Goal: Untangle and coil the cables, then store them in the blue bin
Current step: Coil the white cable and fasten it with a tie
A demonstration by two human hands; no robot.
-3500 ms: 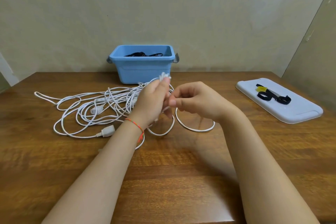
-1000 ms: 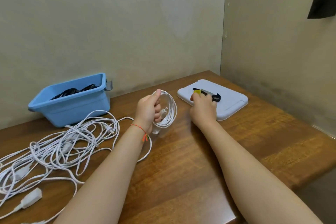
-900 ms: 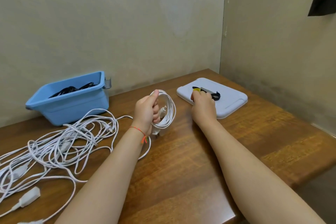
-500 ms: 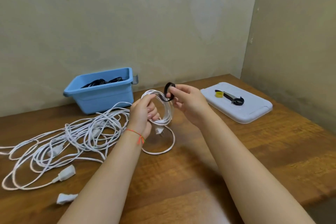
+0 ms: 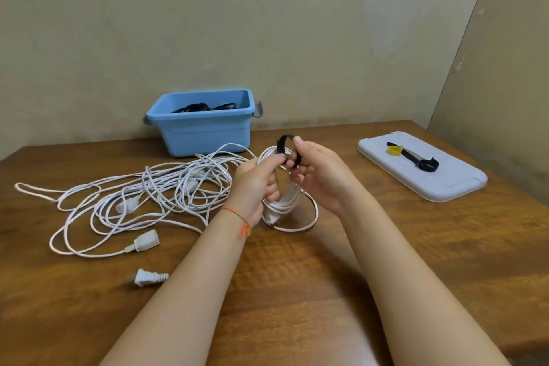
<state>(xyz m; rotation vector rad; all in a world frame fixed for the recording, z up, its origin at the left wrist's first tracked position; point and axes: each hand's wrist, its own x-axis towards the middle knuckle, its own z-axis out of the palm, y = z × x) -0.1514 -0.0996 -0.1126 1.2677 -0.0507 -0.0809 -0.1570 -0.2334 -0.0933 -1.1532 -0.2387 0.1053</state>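
Gripping the white coil (image 5: 285, 190) upright above the table, left hand (image 5: 258, 184) steadies it while right hand (image 5: 319, 171) pinches the black strap (image 5: 285, 142) at the coil's top (blue bin (image 5: 205, 131) behind-left).

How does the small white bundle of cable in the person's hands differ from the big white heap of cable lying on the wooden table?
The small coiled white cable bundle is wound into neat tight loops; the sprawling white cable heap is loose and tangled. The bundle is held up by the left hand, while the heap lies flat on the wooden table. A black strap, pinched by the right hand, sits at the bundle; nothing binds the heap. Both are thin white cord.
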